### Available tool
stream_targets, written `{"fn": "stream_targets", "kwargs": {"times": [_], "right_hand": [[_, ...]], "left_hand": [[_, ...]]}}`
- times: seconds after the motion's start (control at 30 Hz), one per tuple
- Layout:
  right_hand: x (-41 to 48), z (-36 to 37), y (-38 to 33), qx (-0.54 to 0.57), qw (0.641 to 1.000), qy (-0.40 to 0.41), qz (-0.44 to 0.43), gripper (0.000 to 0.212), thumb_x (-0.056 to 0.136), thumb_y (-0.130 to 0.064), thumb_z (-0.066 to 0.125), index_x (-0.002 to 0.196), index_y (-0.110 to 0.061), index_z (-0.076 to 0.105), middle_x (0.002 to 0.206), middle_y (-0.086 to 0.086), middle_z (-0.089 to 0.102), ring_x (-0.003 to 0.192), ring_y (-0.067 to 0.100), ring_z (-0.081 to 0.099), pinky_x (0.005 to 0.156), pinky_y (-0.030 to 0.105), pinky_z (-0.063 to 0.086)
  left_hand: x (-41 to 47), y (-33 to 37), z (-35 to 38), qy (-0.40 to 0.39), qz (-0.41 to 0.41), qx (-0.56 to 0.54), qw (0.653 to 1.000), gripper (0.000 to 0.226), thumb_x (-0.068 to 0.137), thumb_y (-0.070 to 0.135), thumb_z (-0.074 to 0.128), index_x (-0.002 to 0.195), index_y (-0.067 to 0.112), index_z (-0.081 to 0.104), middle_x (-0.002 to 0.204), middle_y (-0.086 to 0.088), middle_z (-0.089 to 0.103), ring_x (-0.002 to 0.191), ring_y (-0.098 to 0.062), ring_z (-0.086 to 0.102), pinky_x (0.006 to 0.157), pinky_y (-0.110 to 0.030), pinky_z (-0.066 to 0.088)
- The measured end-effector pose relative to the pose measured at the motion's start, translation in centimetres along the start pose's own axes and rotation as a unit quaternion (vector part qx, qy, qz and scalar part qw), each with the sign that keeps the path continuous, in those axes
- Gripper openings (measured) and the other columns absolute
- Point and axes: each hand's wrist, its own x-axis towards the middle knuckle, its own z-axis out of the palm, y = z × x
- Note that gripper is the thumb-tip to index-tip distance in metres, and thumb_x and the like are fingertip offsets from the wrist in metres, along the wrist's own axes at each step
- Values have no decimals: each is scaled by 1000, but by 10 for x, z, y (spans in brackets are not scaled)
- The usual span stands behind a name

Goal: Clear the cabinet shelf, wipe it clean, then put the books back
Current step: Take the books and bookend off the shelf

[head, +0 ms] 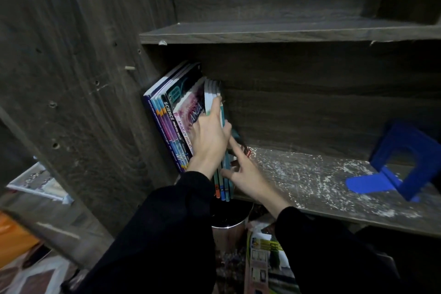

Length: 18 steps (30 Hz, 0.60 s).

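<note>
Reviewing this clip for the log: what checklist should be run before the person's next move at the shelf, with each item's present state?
1. Left hand holds the thin books: ok, fingers on one face, thumb on the other.
2. Right hand grips them too: cannot tell; its index finger lies along them and its other fingers are partly hidden.
3. Books upright: not ok, they lean left against the cabinet wall.
4. Shelf clean: not ok, white specks cover it.
5. Blue bookend clear of the hands: ok, it stands far right, apart from the books.
</note>
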Motion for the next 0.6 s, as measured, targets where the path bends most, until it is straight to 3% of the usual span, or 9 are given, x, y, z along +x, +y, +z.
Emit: {"fn": "stream_targets", "kwargs": {"times": [0.07,0.1,0.13,0.2,0.3,0.37,0.43,0.53,0.6], "right_hand": [[0,1,5,-43,999,0,-11,82,95,-22,56,138,-61,-2,156,-10,23,92,0,43,101,37,40],[-1,2,9,-58,998,3,-23,78,96,-25,54,136,-61,-3,157,-10,20,108,4,46,107,39,37],[-3,1,11,-65,997,5,-39,76,97,-27,53,135,-62,-3,157,-12,16,129,8,38,112,41,33],[-8,0,15,-70,995,4,-66,72,96,-39,52,136,-67,0,158,-10,14,145,11,15,114,46,29],[-18,-17,15,-48,998,27,-35,56,83,-77,37,133,-72,14,158,-7,21,146,12,15,116,51,21],[-24,-37,10,12,999,41,5,56,77,-86,30,131,-71,25,156,-14,24,145,8,16,117,53,17],[-35,-58,10,76,995,64,26,65,75,-81,44,136,-62,31,147,-18,39,137,4,32,116,46,25],[-62,-91,24,175,980,46,79,101,58,-68,73,143,-54,21,125,-23,58,115,0,53,105,31,42],[-90,-113,36,231,966,9,120,115,42,-63,86,136,-60,20,119,-24,62,109,3,61,92,26,49]], "left_hand": [[-1,-2,-3,-3,3,-63,998,52,89,9,60,136,20,41,74,-7,62,57,-19,60,52,-35,54],[-4,-3,-5,-2,6,-92,996,51,88,8,61,135,19,43,69,-4,61,51,-13,56,48,-30,52],[-8,-3,-8,2,7,-118,993,50,88,7,61,134,18,45,64,-2,59,45,-7,50,44,-22,46],[-19,0,-16,7,4,-162,987,49,86,5,62,132,17,49,60,0,57,39,-5,43,39,-14,35],[-35,12,-32,11,10,-197,980,43,84,7,65,123,22,55,76,-7,69,40,-9,49,39,-21,39],[-42,25,-44,6,1,-225,974,41,82,10,69,116,30,57,79,8,72,47,-13,60,44,-30,50],[-48,37,-59,-22,-28,-280,959,39,80,9,71,108,34,59,78,30,68,65,-6,68,55,-28,57],[-60,50,-74,-91,-109,-427,893,40,78,-2,69,102,29,63,86,10,73,76,-10,72,61,-27,57],[-71,57,-72,-132,-151,-472,859,38,78,-6,66,101,24,64,80,3,74,66,-13,71,47,-24,53]]}}
